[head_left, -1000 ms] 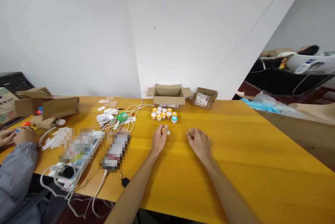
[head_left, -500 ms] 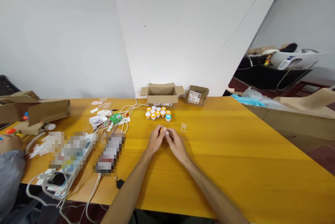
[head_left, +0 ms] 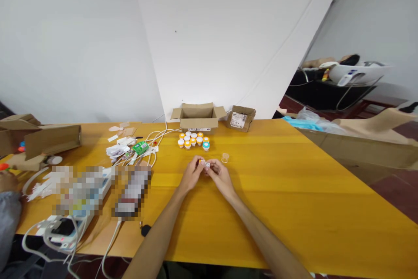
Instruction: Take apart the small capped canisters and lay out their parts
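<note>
Drop risk on small dark-spotted white part (head_left: 207, 165)

Left hand (head_left: 191, 175) and right hand (head_left: 221, 176) meet, both sets of fingertips pinching it over the worktop (head_left: 277, 209), between front and back edges. Part is tiny and partly covered: uneven finger pressure could pop it loose. Clear plastic cup (head_left: 225, 157) sits just past the right knuckles; an outward swing could knock it. Capped tubs (head_left: 193, 141) crowd together by the open carton (head_left: 199, 123) at the back edge, so bumping one could topple neighbours.

Right hand (head_left: 222, 176) moved in beside left hand (head_left: 190, 174) (clear piece (head_left: 225, 157) now uncovered)
</note>
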Demonstrator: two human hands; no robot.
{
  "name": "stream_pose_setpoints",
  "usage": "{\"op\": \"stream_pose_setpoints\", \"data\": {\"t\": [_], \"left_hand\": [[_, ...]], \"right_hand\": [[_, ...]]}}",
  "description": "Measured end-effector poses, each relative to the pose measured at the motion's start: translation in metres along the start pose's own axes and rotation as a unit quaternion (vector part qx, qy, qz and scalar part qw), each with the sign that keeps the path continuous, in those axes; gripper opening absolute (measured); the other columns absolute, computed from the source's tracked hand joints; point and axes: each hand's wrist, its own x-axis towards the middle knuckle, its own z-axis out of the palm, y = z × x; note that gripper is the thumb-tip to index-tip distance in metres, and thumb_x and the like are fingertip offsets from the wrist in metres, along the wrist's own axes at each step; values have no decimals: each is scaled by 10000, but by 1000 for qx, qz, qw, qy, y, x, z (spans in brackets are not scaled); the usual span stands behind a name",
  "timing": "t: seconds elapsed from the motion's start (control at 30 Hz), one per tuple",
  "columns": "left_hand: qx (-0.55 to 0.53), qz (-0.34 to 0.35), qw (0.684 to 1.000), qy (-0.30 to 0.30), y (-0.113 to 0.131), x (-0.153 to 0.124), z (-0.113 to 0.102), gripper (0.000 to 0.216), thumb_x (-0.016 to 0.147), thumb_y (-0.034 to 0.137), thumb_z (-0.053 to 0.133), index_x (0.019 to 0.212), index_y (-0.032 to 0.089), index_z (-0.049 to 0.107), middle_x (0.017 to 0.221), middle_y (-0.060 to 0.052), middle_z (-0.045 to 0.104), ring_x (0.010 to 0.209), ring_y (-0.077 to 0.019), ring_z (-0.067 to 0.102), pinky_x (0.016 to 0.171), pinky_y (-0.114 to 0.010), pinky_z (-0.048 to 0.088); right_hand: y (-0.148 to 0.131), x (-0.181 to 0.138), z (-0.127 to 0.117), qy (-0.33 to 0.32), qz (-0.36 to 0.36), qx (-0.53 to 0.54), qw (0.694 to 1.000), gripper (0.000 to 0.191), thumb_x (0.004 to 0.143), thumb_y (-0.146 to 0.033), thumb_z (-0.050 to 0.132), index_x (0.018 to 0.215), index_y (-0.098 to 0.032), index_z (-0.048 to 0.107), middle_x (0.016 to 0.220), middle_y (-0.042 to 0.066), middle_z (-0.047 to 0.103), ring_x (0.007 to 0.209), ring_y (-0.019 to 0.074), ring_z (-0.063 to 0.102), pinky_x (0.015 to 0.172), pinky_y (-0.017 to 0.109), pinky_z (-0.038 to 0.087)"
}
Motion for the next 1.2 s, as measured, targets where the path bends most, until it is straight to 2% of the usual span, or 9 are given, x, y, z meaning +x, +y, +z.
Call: {"op": "stream_pose_setpoints", "data": {"t": [0.17,0.47,0.57,0.63,0.77,0.87,1.0,1.2], "left_hand": [[19,-20,1000,13,4,1,1,438,884,618,418,764,210,524,612,42,513,593,-133,484,623,-260,405],[56,-21,997,53,5,3,0,533,850,680,419,614,206,477,570,31,498,583,-135,447,602,-272,369],[36,-21,998,41,5,3,-1,530,834,686,445,637,198,508,579,33,505,585,-133,449,595,-266,376],[12,-21,1000,10,5,3,-1,514,829,680,463,682,195,544,606,27,534,597,-138,476,604,-265,398],[-28,-13,999,-42,5,2,-2,461,827,648,502,798,197,595,734,0,616,698,-159,551,707,-281,448],[-39,-8,998,-40,3,3,-2,425,825,620,535,868,204,607,846,-13,648,813,-175,579,803,-297,458],[-48,-16,998,-33,-3,3,-1,391,832,594,552,914,214,599,915,-18,649,891,-186,582,853,-312,459],[-15,9,999,-33,-6,3,-1,342,881,540,518,965,223,617,986,-32,653,963,-201,573,931,-341,436]], "right_hand": [[1,0,0,5,-15,-3,1000,342,701,-526,721,813,-230,592,778,14,669,737,187,644,694,313,540],[0,-1,1,1,-27,-20,999,269,718,-472,708,801,-235,612,783,15,683,743,194,647,722,323,541],[-2,0,0,10,-35,-27,999,271,732,-484,691,824,-238,625,806,23,698,764,203,653,733,332,545],[-3,0,-2,24,-37,-33,998,284,734,-487,686,865,-239,641,843,31,710,796,211,658,742,338,546],[-3,0,-4,40,-31,-45,998,298,733,-489,676,889,-235,657,868,41,713,826,224,658,729,341,549],[-3,0,-4,41,-43,-63,996,282,752,-486,658,882,-236,663,896,49,707,855,225,655,745,340,549],[-3,0,-3,46,-77,-82,993,276,771,-482,643,900,-239,672,974,61,693,919,227,648,790,347,548],[-3,-1,-3,33,-69,-78,994,245,785,-463,634,887,-242,660,981,59,719,931,237,664,841,375,541]]}}
